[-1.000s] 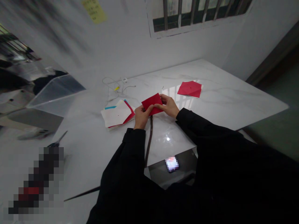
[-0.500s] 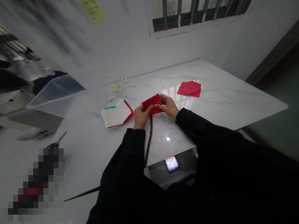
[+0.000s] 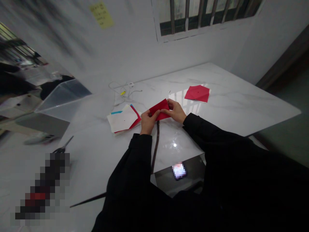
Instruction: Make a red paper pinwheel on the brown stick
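The marble-patterned surface [image 3: 231, 106] is the largest thing, with its back edge along the wall. Next is the clear box [image 3: 60, 100], left of this back edge; I cannot tell what it rests on. A pile of papers [image 3: 123, 119], white on top with red and blue borders showing, lies on the surface, just beside the left hand. Nearer to the back right corner lies a flat red paper [image 3: 198, 93] with a small dark spot. A narrow brown strip [image 3: 155, 151] runs from the near edge toward the hands. The left hand [image 3: 147, 121] and the right hand [image 3: 177, 111] both have their grip clamped on the folded red paper [image 3: 158, 105], thumbs in front and close together. This paper is held over the middle of the surface, inward from the near edge. Toward the left are dark scissors [image 3: 64, 146]. A thin cable [image 3: 118, 86] and a small white plug [image 3: 131, 84] lie near the back edge.
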`<state>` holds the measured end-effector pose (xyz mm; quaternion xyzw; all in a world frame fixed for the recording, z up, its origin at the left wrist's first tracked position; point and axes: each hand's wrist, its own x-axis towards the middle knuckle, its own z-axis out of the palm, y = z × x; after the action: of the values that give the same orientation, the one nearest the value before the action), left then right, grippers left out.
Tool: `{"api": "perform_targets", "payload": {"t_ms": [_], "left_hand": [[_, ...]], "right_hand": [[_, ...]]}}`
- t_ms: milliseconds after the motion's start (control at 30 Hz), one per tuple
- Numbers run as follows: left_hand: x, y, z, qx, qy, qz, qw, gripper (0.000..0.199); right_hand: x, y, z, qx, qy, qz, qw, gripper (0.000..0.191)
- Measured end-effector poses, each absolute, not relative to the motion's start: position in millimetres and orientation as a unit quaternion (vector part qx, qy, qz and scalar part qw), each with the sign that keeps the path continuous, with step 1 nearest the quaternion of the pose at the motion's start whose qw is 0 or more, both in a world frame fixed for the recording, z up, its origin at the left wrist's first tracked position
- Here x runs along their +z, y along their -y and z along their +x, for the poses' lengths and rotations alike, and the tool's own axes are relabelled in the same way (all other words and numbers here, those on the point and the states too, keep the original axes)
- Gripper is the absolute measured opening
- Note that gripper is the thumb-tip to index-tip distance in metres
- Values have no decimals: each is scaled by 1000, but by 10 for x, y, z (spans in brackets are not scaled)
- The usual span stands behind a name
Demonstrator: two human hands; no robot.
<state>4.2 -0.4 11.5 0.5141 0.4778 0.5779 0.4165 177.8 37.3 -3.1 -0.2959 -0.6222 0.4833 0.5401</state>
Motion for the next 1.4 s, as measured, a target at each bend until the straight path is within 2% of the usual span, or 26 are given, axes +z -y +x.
{"api": "perform_targets", "payload": {"t_ms": [533,767,933,1067,1200,1300,1400], "left_hand": [[99,-10,46,584,-480,501,421,51],[125,17,64,576,-481,518,411,46],[154,5,64,580,-456,544,399,38],[208,21,-1,571,-501,555,339,25],[238,88,-50,497,-607,583,213,17],[236,135,-50,406,-645,630,149,19],[226,156,-47,368,-628,671,140,36]], "right_hand": [[-28,-390,1785,493,619,-289,538,49],[-57,-435,1819,547,610,-306,485,51],[-2,-487,1925,576,562,-314,504,54],[13,-596,2127,587,501,-332,542,57],[21,-684,2305,597,469,-341,554,57],[30,-700,2350,610,482,-331,534,51],[32,-686,2346,633,513,-321,483,45]]}}
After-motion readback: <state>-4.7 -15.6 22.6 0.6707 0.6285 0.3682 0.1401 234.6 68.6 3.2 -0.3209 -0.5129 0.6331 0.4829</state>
